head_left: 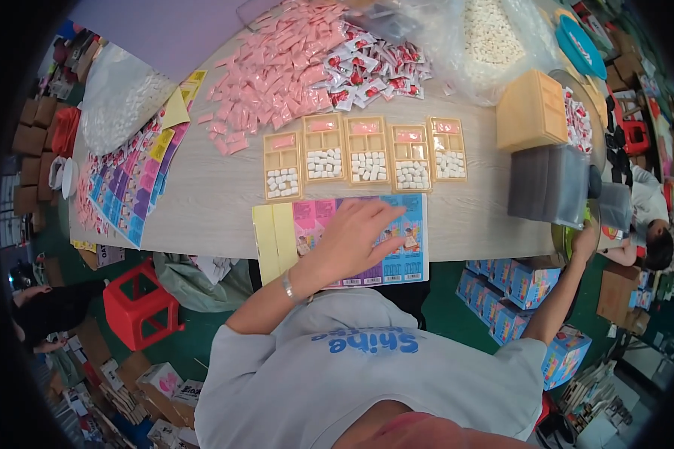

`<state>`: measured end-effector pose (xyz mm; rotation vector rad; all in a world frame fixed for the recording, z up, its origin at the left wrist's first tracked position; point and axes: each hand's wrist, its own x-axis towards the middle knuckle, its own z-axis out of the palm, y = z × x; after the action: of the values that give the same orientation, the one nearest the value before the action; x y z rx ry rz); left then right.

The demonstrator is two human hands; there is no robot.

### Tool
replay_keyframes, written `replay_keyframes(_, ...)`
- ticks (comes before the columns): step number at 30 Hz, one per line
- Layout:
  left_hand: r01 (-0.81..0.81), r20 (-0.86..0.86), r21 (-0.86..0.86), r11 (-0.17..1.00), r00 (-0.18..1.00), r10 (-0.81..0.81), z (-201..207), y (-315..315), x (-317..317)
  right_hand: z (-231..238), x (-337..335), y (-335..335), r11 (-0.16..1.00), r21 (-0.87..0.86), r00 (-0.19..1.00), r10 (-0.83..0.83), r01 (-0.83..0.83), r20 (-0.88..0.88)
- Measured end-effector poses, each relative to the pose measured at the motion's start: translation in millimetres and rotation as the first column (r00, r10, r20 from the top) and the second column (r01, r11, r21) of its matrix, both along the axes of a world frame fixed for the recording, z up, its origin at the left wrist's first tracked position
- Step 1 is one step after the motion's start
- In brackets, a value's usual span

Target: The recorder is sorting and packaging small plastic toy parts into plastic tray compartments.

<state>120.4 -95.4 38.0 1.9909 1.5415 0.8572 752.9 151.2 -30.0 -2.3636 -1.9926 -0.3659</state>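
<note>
**Left hand spread on the printed card stack, right hand at the worktop's edge**

We see the left hand (pixel 356 236) lying flat on the stack of printed cards (pixel 367 239), its fingers (pixel 378 217) spread wide and slightly curved, the tips pressing on the top sheet rather than gripping anything. The colourful cards sit at the near edge of the worktop (pixel 217 194), under the palm and fingers, with a yellow sheet (pixel 273 239) just beside them on the left.

Beyond the fingertips stands a row of five tan trays (pixel 365 156), each holding small white pieces and a pink sachet. Further back lies a heap of pink sachets (pixel 277 75).

The right hand (pixel 586 238) reaches out to the right, at the worktop's edge near a stack of grey sleeves (pixel 547 183). We cannot tell whether its fingers are closed on anything.
</note>
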Motion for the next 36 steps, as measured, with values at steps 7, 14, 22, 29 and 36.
replay_keyframes(7,-0.087,0.224,-0.254,0.963,0.964,0.146,-6,-43,-17,15,29,-2,0.993,0.113,0.995,-0.027,0.037,-0.096)
replay_keyframes(14,-0.005,0.551,-0.358,0.934,0.806,0.216,-22,-42,-29,70,99,-12,0.916,0.351,0.914,-0.037,0.193,-0.405)
replay_keyframes(22,0.176,0.913,-0.376,0.910,-0.095,0.396,-20,24,-19,176,-144,-60,0.940,0.340,0.086,0.342,-0.043,-0.936)
replay_keyframes(29,0.322,0.858,-0.094,0.942,-0.453,0.241,-36,80,14,72,-453,-86,0.718,0.066,-0.125,-0.029,-0.693,-0.992)
replay_keyframes(36,0.183,0.779,-0.412,0.893,-0.437,0.449,-63,97,-10,3,-546,-93,0.774,0.184,-0.170,0.100,-0.606,-0.980)
